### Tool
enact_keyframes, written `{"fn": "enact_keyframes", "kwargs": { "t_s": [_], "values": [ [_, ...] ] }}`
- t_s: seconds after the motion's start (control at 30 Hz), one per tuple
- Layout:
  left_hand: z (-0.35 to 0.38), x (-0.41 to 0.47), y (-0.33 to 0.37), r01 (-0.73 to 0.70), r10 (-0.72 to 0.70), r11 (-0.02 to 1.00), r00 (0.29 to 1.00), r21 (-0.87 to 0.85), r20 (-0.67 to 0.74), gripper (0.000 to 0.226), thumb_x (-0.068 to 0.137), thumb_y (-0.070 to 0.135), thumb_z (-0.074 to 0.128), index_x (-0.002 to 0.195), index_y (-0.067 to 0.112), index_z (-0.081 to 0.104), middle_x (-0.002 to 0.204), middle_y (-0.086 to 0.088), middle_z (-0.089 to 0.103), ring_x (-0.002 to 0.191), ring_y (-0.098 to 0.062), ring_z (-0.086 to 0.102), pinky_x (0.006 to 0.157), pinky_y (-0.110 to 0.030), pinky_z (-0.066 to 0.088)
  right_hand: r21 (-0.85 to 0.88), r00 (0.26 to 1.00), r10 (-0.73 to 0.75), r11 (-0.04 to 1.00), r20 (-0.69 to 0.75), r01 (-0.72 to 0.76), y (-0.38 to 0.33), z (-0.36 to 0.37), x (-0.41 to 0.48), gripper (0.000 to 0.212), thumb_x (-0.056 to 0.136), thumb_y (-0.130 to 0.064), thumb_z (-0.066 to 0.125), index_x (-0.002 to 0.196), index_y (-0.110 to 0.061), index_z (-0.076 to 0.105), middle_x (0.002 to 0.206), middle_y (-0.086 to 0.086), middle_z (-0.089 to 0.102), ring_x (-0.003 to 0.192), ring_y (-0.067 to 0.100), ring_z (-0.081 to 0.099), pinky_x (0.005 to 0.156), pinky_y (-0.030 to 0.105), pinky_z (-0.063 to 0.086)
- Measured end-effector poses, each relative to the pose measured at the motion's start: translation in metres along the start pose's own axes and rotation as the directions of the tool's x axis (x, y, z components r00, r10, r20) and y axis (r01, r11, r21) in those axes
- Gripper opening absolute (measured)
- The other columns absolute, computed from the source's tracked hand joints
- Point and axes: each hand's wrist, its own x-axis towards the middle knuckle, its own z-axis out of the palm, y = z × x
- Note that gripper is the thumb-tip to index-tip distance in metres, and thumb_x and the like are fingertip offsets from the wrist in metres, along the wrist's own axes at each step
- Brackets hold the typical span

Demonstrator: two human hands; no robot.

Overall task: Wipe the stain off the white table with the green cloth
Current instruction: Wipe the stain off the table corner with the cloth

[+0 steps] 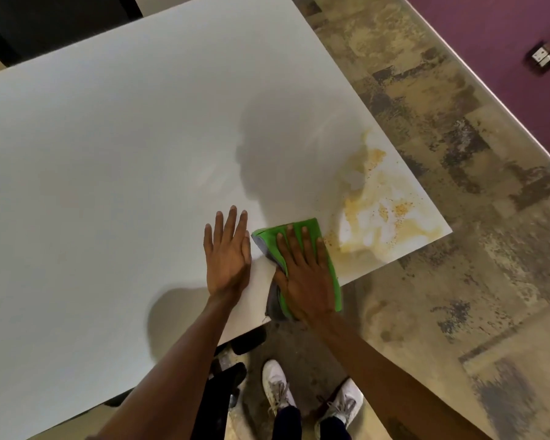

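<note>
our right hand (305,277) lies flat and spread on the cloth (299,230), pinning it at the table's (108,154) near edge, gripping nothing. our left hand (227,252) rests open on bare table just beside it. the yellow stain (378,211) spreads right of the cloth, at the corner. no writing is legible. white shoes (277,392) stand on the floor below.

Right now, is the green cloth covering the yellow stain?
No. The green cloth lies flat under the right hand, beside the yellow stain, which spreads uncovered toward the table's corner.
</note>
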Motion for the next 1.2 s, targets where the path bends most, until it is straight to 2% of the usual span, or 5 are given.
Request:
{"fn": "enact_keyframes", "kwargs": {
  "t_s": [0.2, 0.47, 0.63, 0.83, 1.2],
  "values": [
    [-0.003, 0.002, 0.003, 0.006, -0.005, 0.999, 1.0, 0.033, -0.021, 0.051, 0.11, 0.031, 0.021, 0.159, 0.023, 0.029, 0.168, 0.0, 0.021, 0.158, -0.024, 0.009, 0.128, -0.048, 0.009, 0.051, 0.997, -0.08, 0.996, 0.025, 0.078, 0.004, -0.013, 0.039, 0.057, 0.101, -0.029, 0.023, 0.155, -0.012, 0.014, 0.163, 0.011, 0.012, 0.15, 0.038, 0.005, 0.123, 0.049, 0.0],
    [0.006, 0.0, -0.003, -0.023, 0.023, 1.0, 0.998, -0.011, -0.051, 0.049, 0.11, 0.028, 0.026, 0.156, 0.018, 0.036, 0.166, -0.004, 0.026, 0.157, -0.028, 0.014, 0.127, -0.051, 0.013, 0.086, 0.945, -0.269, 0.954, -0.187, 0.288, -0.016, 0.009, -0.009, 0.046, 0.096, -0.019, 0.052, 0.139, -0.004, 0.05, 0.148, 0.014, 0.046, 0.139, 0.041, 0.038, 0.112, 0.054, 0.036],
    [0.006, -0.002, -0.001, 0.008, -0.011, 0.999, 0.996, -0.042, -0.085, 0.048, 0.11, 0.029, 0.025, 0.156, 0.018, 0.037, 0.165, 0.0, 0.029, 0.157, -0.025, 0.017, 0.128, -0.048, 0.013, 0.118, 0.984, -0.112, 0.985, -0.137, 0.129, 0.022, 0.001, -0.021, 0.06, 0.087, -0.018, 0.06, 0.145, -0.011, 0.043, 0.153, 0.016, 0.038, 0.142, 0.04, 0.033, 0.118, 0.053, 0.028],
    [0.009, -0.004, 0.001, 0.013, -0.013, 1.0, 0.998, -0.004, -0.061, 0.05, 0.11, 0.032, 0.022, 0.159, 0.019, 0.029, 0.167, 0.003, 0.022, 0.158, -0.023, 0.011, 0.129, -0.047, 0.007, 0.133, 0.996, 0.005, 0.991, -0.088, 0.007, 0.06, -0.013, 0.041, 0.056, 0.102, -0.022, 0.037, 0.154, -0.013, 0.018, 0.162, 0.016, 0.012, 0.151, 0.035, 0.007, 0.124, 0.047, 0.007],
    [0.006, 0.01, 0.016, 0.114, -0.1, 0.989, 0.986, 0.098, -0.133, 0.042, 0.106, 0.024, 0.031, 0.139, 0.011, 0.053, 0.145, -0.009, 0.053, 0.137, -0.033, 0.045, 0.117, -0.049, 0.031, 0.232, 0.992, -0.028, 0.971, -0.122, 0.056, 0.04, 0.001, -0.004, 0.057, 0.091, -0.006, 0.053, 0.146, -0.004, 0.039, 0.156, 0.015, 0.033, 0.148, 0.03, 0.023, 0.124, 0.045, 0.013]
  ]
}}
